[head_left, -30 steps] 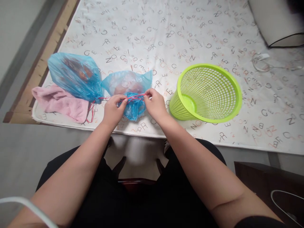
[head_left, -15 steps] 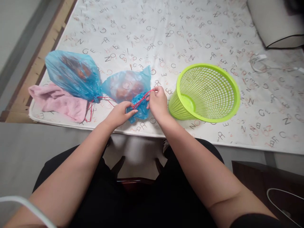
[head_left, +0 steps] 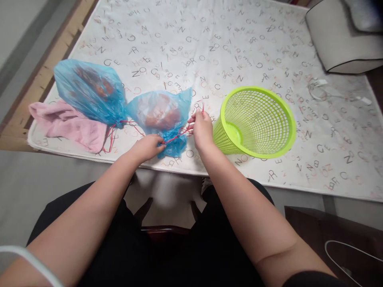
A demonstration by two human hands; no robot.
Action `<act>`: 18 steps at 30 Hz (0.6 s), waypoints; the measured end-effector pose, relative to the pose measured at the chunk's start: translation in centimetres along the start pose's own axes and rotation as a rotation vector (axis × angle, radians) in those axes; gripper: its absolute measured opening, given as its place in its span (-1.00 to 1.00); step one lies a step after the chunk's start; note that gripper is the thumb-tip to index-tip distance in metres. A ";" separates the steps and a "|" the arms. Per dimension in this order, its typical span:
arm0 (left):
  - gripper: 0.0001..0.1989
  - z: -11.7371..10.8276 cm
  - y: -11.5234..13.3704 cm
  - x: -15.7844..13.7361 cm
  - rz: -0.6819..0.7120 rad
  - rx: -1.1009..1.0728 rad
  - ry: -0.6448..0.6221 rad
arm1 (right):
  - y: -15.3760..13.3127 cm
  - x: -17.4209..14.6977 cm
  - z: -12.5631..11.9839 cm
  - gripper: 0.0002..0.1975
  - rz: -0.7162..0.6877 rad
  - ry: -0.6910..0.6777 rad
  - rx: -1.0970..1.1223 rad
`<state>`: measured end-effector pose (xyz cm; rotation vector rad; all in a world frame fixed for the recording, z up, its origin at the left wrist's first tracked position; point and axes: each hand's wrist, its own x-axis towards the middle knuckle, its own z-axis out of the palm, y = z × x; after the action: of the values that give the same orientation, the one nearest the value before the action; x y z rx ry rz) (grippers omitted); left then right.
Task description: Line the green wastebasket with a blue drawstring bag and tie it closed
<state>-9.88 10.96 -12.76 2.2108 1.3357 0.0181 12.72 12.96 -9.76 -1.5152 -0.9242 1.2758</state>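
Note:
A blue plastic bag (head_left: 160, 109) with reddish-brown contents lies in front of me, its gathered mouth toward the table's near edge. Red string (head_left: 175, 137) runs across that mouth. My left hand (head_left: 148, 146) is closed on the string's left part, at the bag's neck. Pinched in my right hand (head_left: 202, 126) is the string's other end, with a short tip sticking up above the fingers. Further left is a second, larger blue bag (head_left: 89, 89), its neck tied with red string and similar brown contents inside.
A pink cloth (head_left: 70, 125) lies partly under the larger bag. Right of my right hand stands a lime-green mesh basket (head_left: 257, 121), open at the top. A pale bag (head_left: 344, 44) and a white cable (head_left: 317, 89) are at the far right of the letter-printed table cover (head_left: 191, 40).
My hands have moved apart, the left slightly leftward and down, stretching the red string between them. A string tip now rises above my right fingers. The whole view has shifted a little.

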 end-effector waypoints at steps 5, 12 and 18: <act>-0.72 0.6 -0.7 0.1 0.013 0.001 0.030 | -0.3 0.0 0.3 -0.67 0.128 0.092 0.188; -0.66 -0.3 1.6 0.1 0.137 -0.127 0.143 | -0.9 -0.9 1.1 -0.64 0.083 -0.017 0.274; -0.60 -0.2 2.8 -0.3 0.095 -0.247 0.263 | -2.0 -2.6 1.7 -0.59 -0.041 -0.203 0.356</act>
<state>-7.79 9.82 -11.22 2.1087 1.2830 0.4984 10.59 11.39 -7.14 -1.1007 -0.7989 1.4937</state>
